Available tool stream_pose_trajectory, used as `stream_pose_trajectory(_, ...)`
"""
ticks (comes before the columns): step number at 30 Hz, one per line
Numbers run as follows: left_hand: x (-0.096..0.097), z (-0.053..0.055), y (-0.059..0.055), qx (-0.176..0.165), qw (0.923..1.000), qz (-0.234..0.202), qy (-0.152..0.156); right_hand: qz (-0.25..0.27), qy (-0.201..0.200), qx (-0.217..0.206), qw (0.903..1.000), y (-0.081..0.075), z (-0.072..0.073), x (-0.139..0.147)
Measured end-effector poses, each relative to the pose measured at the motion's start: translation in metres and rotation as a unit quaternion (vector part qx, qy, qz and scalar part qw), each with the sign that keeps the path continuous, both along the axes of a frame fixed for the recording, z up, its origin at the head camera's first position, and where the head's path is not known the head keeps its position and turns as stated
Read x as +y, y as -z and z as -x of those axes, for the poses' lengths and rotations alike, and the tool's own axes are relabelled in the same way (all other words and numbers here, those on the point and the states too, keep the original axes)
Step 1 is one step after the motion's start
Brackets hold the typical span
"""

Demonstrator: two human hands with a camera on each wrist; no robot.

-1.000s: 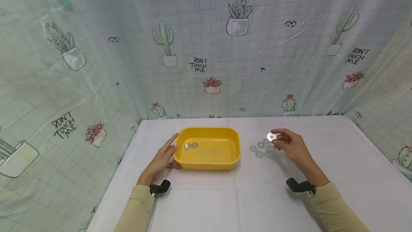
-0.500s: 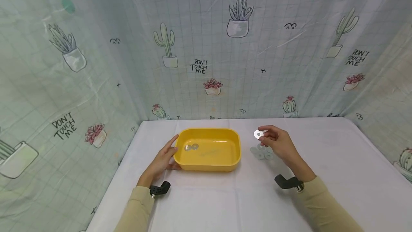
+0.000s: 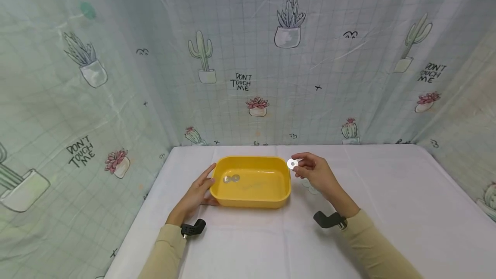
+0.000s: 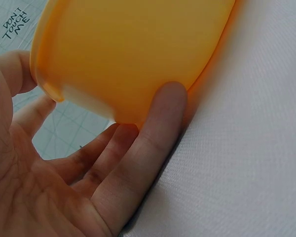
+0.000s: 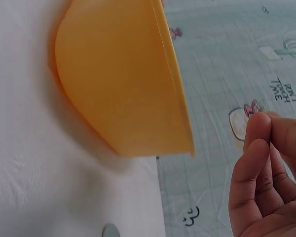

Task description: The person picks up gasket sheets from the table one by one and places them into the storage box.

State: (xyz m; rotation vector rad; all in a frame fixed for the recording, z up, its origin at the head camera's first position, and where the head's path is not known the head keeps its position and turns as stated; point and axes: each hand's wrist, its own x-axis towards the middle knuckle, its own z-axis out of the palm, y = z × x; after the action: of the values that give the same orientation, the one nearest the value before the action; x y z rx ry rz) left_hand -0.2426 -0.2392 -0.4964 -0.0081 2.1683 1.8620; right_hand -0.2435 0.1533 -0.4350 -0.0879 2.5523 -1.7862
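Note:
A yellow plastic tray [image 3: 267,186] stands on the white-covered table, with two flat metal washers [image 3: 236,178] lying near its left end. My left hand [image 3: 193,196] rests on the tray's left end, its fairly straight fingers spread along the rim and outer wall; in the left wrist view one finger [image 4: 168,106] lies against the wall. My right hand [image 3: 319,176] pinches a shiny washer [image 3: 292,164] between thumb and fingers, close to the tray's right rim. In the right wrist view that washer is hidden behind the fingertips [image 5: 259,126].
More washers [image 3: 310,187] lie on the table [image 3: 248,240] below the right hand, mostly covered by it. One grey disc [image 5: 110,230] shows at the bottom of the right wrist view. A cactus-print cloth [image 3: 232,111] hangs behind and around the table.
My right hand has carried the pinched washer leftward, from above the loose washers to the tray's right rim. The left hand and the tray have stayed in place.

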Motion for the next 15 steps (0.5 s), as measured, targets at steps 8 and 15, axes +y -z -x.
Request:
stream_pose_trajectory(8,0.002,-0.001,0.000,0.001,1.0000,-0.002,-0.003,0.016,-0.022,0.010,0.9996,-0.006,0.003,-0.022)
stream_pose_trajectory(15,0.001,-0.002,0.000,0.003,1.0000,0.000,-0.002,0.033,-0.035,0.014,0.9987,-0.008,0.007,-0.037)
